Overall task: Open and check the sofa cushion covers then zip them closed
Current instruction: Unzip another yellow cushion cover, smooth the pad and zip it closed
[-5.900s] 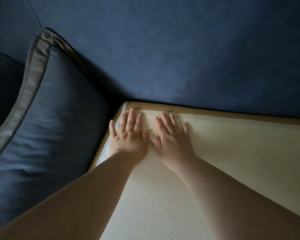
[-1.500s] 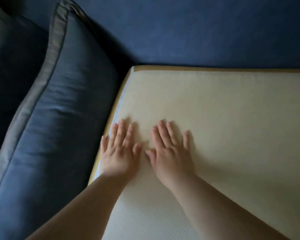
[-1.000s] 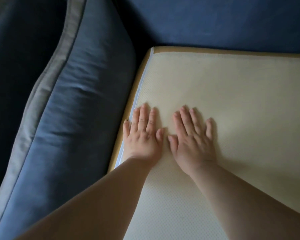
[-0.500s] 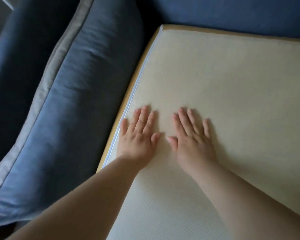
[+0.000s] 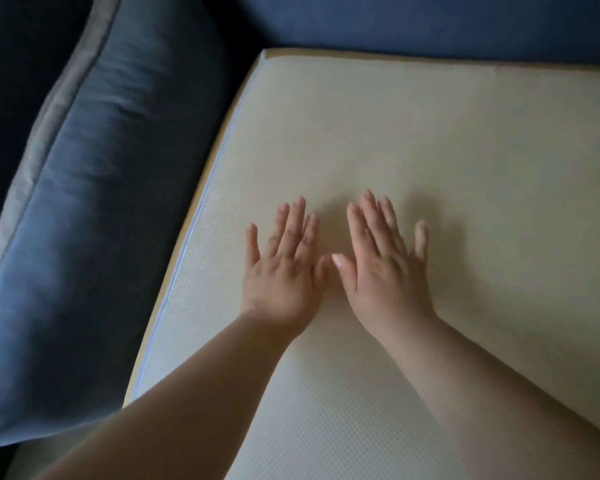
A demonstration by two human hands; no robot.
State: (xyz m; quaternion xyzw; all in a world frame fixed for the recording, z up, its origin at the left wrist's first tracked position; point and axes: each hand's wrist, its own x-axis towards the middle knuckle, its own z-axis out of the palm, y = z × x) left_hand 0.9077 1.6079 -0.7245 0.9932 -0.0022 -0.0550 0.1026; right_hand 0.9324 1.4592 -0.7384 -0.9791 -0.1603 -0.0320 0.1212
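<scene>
Left hand (image 5: pixel 280 285) and right hand (image 5: pixel 383 271) lie spread flat on cream cushion (image 5: pixel 465 161).

Both flat hands have slid down the cream seat cushion (image 5: pixel 430 140), away from its far corner at the sofa back and toward the middle of the frame. The left hand (image 5: pixel 281 271) has moved off the cushion's left edge, and the right hand (image 5: pixel 385 268) beside it now shows motion blur at its fingers.

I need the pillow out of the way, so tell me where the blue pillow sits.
In the head view the blue pillow leans on the left, against the cream cushion's left edge, just left of the left hand.
</scene>
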